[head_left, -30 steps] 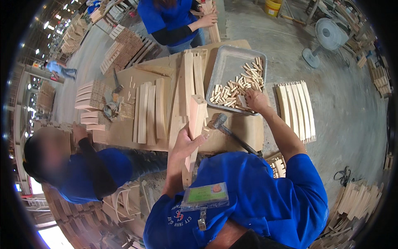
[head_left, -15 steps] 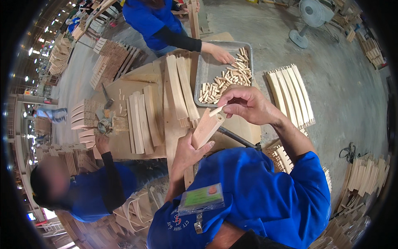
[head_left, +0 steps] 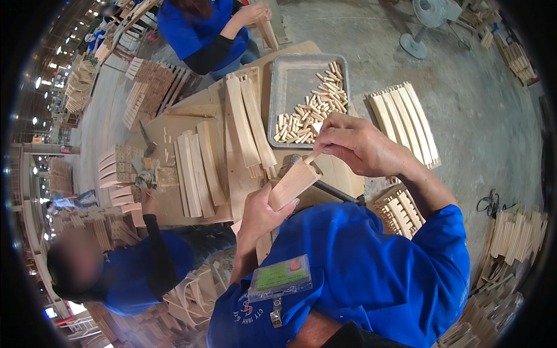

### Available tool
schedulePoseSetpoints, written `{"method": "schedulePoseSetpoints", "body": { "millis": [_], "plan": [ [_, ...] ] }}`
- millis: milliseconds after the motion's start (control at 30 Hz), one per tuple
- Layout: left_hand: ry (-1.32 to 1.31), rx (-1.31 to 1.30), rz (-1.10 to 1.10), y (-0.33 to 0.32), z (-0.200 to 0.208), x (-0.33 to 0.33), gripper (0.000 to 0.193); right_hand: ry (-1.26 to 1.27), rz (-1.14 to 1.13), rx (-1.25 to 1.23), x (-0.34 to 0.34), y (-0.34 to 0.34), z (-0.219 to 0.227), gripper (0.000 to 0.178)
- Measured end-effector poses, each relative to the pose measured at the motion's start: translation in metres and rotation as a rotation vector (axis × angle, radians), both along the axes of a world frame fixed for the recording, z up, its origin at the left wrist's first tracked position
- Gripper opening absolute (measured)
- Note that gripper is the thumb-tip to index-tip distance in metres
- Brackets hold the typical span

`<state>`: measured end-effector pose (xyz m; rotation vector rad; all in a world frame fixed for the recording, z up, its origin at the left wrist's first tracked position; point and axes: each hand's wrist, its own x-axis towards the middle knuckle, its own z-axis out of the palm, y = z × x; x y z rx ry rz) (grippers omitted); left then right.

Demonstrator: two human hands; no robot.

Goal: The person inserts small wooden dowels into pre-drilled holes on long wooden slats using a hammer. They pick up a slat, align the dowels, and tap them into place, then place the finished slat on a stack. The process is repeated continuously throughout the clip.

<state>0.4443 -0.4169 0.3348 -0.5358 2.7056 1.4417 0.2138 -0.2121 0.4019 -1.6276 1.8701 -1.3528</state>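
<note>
Left hand clamped around a pale, squared wooden block, held tilted above the cardboard-covered surface; right hand pinched on a short, pale wooden dowel at the block's upper end; how far the dowel is seated, if at all, cannot be determined; one second ago the right hand was in the grey rectangular tray of loose dowels; the co-worker's hand, over that tray half a second ago, is now away from it.
</note>
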Motion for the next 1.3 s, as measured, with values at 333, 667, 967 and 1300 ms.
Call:
{"method": "schedulePoseSetpoints", "body": {
  "millis": [333,667,967,1300],
  "plan": [
    [0.011,-0.100,-0.029,0.002,-0.004,0.001,0.050,0.072,0.022,0.048,0.002,0.009,-0.001,0.013],
    [-0.050,-0.263,-0.045,0.001,-0.005,0.002,0.047,-0.065,-0.064,-0.003,0.014,0.009,-0.036,0.012],
    [-0.124,-0.293,-0.052,0.009,-0.030,0.020,0.053,-0.193,-0.228,0.096,0.047,0.010,-0.077,0.014],
    [-0.121,-0.291,0.026,0.001,-0.042,0.019,0.042,-0.641,-0.126,0.350,0.004,-0.017,-0.094,0.025]
  ]
}}
